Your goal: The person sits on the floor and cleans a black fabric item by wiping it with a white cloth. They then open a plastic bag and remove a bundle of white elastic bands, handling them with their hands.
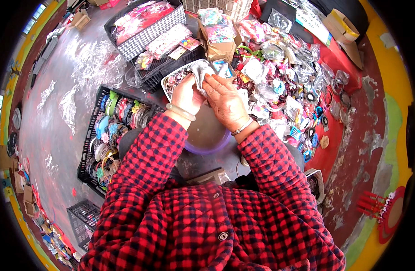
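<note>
Crumpled grey cloth (200, 71) was held raised, long axis and free end pointing forward.
Left to right: black plastic lattice crate (86, 149) held curved headbands (110, 105); left hand (188, 95) gripped cloth's lower part; round purple-rimmed basin (207, 150) below contained murky liquid (208, 126); right hand (226, 101) lay against cloth, fingers together, thumb hidden, pinch indeterminable.

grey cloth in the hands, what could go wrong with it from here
The grey cloth is bunched between the left hand and the right hand, so it could slip from the grip and drop into the purple-rimmed basin or the white basket just beyond. If it is wet, which I cannot tell, drips might land on the small items in that basket.
</note>
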Demonstrator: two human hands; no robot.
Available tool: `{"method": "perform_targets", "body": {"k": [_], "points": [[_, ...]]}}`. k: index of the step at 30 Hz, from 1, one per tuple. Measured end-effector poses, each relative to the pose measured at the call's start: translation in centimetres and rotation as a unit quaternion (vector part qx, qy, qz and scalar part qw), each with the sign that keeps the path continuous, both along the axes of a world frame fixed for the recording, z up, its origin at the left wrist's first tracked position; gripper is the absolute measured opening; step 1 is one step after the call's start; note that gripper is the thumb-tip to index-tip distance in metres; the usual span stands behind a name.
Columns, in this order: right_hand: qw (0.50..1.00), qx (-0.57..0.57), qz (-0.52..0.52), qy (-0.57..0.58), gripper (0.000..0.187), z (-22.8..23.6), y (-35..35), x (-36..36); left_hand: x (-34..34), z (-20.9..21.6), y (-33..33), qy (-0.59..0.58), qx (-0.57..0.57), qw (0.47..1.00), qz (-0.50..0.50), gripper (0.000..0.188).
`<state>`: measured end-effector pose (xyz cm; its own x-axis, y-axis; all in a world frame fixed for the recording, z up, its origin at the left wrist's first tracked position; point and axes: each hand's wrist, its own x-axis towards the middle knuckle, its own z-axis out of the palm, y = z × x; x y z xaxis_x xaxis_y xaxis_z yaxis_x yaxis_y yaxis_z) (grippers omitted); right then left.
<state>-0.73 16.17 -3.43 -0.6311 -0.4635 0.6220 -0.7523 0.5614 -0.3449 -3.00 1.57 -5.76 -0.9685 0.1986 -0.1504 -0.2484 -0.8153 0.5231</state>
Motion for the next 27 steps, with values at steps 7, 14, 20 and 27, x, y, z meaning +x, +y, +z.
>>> {"method": "perform_targets", "body": {"k": [7, 14, 20, 27], "points": [[0.998, 0.061, 0.016, 0.030, 0.035, 0.8, 0.6, 0.3, -2.0, -0.8, -2.5, 0.022, 0.131, 0.990, -0.046, 0.034], [0.917, -0.164, -0.143, -0.333, 0.013, -1.7, 3.1, -2.0, -1.6, 2.4, -3.3, -0.054, 0.099, 0.979, 0.169, 0.027], [0.587, -0.586, 0.060, -0.556, 0.026, 1.1, 3.7, -2.3, -1.7, 1.2, -2.7, -0.061, 0.123, 0.980, 0.143, 0.026], [0.764, -0.377, 0.030, -0.523, 0.043, 1.2, 1.3, -0.7, -0.2, 0.8, 0.8, 0.010, 0.052, 0.997, 0.056, 0.027]]}}
